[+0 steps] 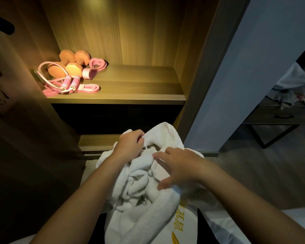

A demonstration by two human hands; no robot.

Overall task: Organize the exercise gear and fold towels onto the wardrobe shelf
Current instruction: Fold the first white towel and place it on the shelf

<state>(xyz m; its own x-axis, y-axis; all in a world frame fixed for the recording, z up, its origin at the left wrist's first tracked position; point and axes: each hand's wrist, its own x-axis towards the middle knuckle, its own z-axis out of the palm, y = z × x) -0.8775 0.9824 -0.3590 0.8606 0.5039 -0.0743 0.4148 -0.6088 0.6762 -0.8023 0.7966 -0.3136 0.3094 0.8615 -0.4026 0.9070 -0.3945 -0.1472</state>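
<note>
we're at the open wardrobe, dark wood lit warm from inside, with a blue-grey wall running down its right side and a dark side table with some cloth heaped on it further right. the lit shelf is flat, smooth wood, bare across its middle and right, and that looks like the spot for a folded stack.

now the white towel: it's bunched up low in front of the person, below the shelf and nowhere near folded. it's thick terry, soft and floppy, light enough but bulky, and it'll sag wherever it isn't held. yellow lettering shows on the lower part. i'd say the way in is to find a hem and two corners, then shake it flat.

the left hand has its fingers curled in, gripping a fold near the top edge. the right hand lies on the bunched cloth with fingers spread and fairly straight, pressing rather than grabbing.

up on the shelf's left end the gear sits in a cluster: orange dumbbells, a pink jump rope with striped handles, a flat pink resistance band and a pink heart-shaped loop, all touching or overlapping.
</note>
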